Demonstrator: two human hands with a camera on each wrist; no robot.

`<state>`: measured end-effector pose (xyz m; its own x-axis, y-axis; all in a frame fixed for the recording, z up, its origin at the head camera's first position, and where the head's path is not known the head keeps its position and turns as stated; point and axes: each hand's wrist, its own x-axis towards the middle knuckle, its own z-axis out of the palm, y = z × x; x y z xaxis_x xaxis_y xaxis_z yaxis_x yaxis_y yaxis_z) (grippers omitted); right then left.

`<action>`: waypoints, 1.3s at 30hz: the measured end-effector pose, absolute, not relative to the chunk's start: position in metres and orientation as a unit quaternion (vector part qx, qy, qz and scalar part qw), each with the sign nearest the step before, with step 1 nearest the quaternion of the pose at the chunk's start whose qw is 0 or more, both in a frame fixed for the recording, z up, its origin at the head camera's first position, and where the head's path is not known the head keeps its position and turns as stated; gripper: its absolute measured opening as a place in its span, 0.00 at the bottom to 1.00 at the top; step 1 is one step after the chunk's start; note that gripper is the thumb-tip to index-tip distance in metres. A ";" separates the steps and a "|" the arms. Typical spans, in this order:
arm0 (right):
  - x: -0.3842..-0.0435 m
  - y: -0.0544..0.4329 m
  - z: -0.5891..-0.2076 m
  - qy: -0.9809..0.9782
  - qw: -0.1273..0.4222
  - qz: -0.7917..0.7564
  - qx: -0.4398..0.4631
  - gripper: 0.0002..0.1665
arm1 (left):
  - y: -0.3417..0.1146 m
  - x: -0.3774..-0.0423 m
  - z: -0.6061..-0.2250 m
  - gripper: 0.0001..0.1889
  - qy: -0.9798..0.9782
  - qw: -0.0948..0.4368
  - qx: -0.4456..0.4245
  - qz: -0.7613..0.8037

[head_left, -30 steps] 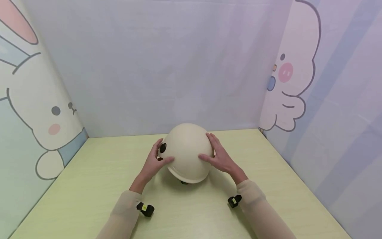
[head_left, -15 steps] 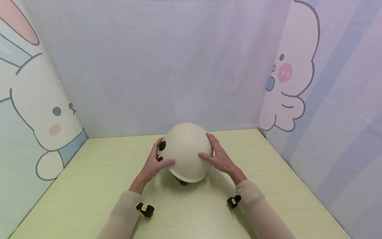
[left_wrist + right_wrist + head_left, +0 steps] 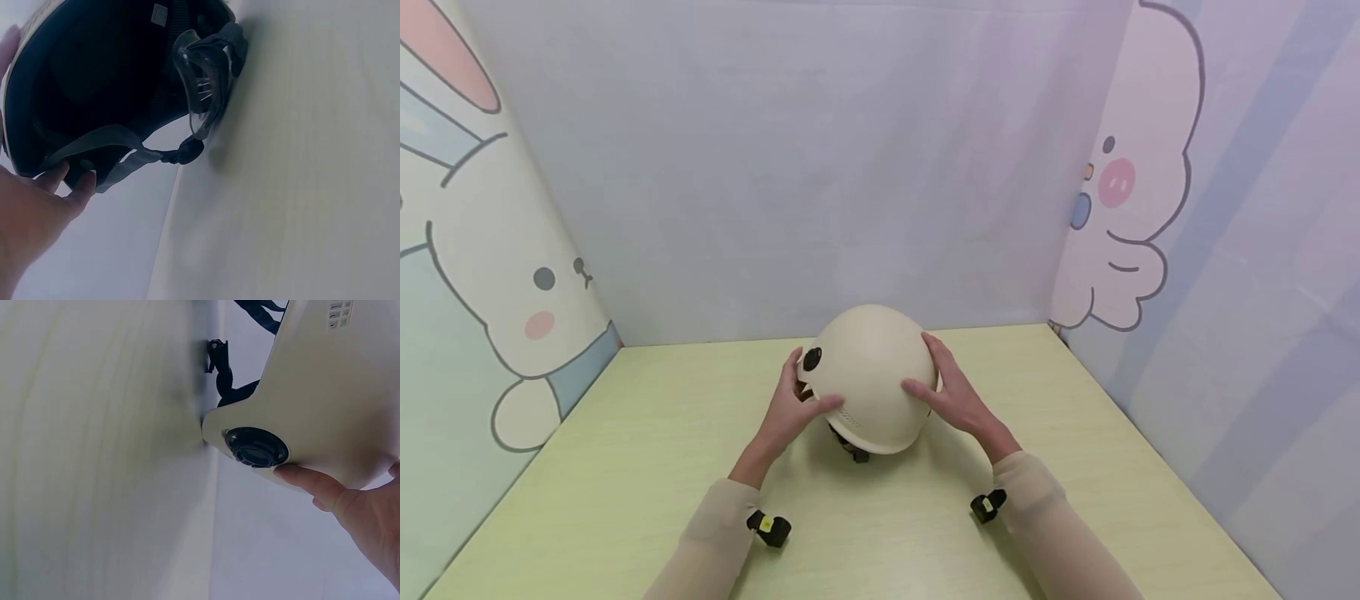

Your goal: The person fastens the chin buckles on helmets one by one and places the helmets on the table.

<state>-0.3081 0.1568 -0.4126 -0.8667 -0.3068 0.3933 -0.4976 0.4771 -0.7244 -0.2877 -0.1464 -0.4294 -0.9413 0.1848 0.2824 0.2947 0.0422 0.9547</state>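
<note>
A cream helmet is held between both hands, its left side tilted up off the table. My left hand grips the left rim, thumb on the shell. In the left wrist view its fingertips reach under the edge beside a dark chin strap. The dark lining and a clear curved piece also show there. My right hand holds the right side with spread thumb and fingers. In the right wrist view, a finger lies by a round black disc, and the lower edge meets the table.
The pale wood-grain table stretches around the helmet. A grey cloth wall stands behind it, and cartoon-printed panels flank both sides. A small black camera is strapped on each sleeve.
The helmet has turned and tipped slightly between the hands, rising a little in view. More of the black strap now shows below its near edge. Both hands keep their hold.
</note>
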 end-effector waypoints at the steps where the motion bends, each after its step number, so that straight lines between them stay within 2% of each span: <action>1: -0.308 0.157 -0.413 -0.853 0.105 0.455 0.234 0.54 | -0.146 -0.288 -0.430 0.56 -0.720 0.038 -0.167 -0.672; 9: -0.309 0.157 -0.413 -0.849 0.099 0.464 0.232 0.54 | -0.141 -0.288 -0.435 0.54 -0.738 0.033 -0.170 -0.653; 16: -0.306 0.154 -0.411 -0.851 0.093 0.460 0.235 0.56 | -0.141 -0.287 -0.436 0.62 -0.761 0.031 -0.169 -0.625; 25: -0.305 0.152 -0.402 -0.858 0.116 0.421 0.270 0.59 | -0.141 -0.287 -0.435 0.63 -0.763 0.037 -0.167 -0.623; 31: -0.305 0.149 -0.401 -0.866 0.123 0.401 0.273 0.56 | -0.139 -0.287 -0.434 0.67 -0.760 0.054 -0.158 -0.628; 39: -0.305 0.150 -0.406 -0.872 0.135 0.398 0.252 0.54 | -0.134 -0.287 -0.435 0.61 -0.755 0.077 -0.139 -0.636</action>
